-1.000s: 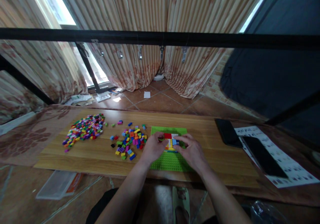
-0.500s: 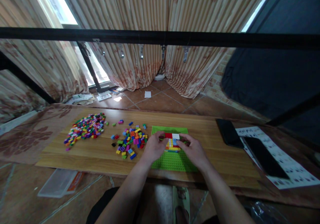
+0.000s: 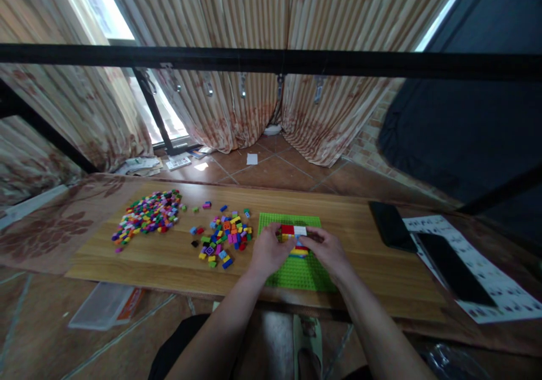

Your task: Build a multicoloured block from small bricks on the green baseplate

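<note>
A small build of toy bricks (image 3: 301, 252), with red, white, yellow and blue parts, sits on the green studded baseplate (image 3: 296, 278). My left hand (image 3: 271, 249) is closed at the build's left side, its thumb reaching across the front toward the middle. From the other side my right hand (image 3: 325, 248) grips the build, thumb and fingers bent at its right edge. Between the two hands a red brick (image 3: 287, 230) and a white brick (image 3: 300, 230) show along the back. My fingers hide part of the middle, so any single loose brick there cannot be made out.
Loose mixed bricks (image 3: 228, 236) lie left of the baseplate, and a larger brick pile (image 3: 148, 213) is farther left. To the right are a black phone (image 3: 392, 226), a second dark device (image 3: 455, 270) and a printed sheet (image 3: 493, 289). A dark bar (image 3: 254, 61) crosses beyond the table.
My left thumb has moved right, over the middle of the build. My right hand stays at the build's right side. The whole view has shifted slightly.
</note>
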A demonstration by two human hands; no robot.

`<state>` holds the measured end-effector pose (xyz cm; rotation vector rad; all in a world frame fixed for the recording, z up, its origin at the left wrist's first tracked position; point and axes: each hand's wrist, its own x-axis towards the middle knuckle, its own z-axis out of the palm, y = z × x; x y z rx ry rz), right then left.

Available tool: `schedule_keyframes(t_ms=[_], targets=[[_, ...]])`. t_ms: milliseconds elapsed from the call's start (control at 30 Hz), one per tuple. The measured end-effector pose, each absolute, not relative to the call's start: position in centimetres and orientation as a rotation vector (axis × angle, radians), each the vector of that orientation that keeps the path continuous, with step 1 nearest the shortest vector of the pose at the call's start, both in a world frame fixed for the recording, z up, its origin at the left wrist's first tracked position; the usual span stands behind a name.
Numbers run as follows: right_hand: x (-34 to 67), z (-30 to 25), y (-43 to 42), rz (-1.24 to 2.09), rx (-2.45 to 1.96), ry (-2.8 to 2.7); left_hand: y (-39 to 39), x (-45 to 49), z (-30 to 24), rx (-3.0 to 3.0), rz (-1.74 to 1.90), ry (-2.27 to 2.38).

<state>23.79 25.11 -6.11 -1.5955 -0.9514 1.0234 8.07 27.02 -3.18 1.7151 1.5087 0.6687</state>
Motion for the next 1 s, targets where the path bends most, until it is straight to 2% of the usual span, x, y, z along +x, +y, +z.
schedule_keyframes(t_ms=[400, 800, 1000], targets=[[22.5, -3.6, 24.9, 1.023, -1.727, -0.868, 26.9, 8.9, -3.3, 1.609, 0.688, 1.625], [24.0, -4.7, 24.9, 1.124, -1.704, -0.935, 26.7, 8.3, -3.5, 1.585, 0.706, 1.563], [25.6, -5.4, 25.1, 0.994, -1.674, -0.804, 27.8, 5.6, -3.2, 1.531, 0.769, 1.620]])
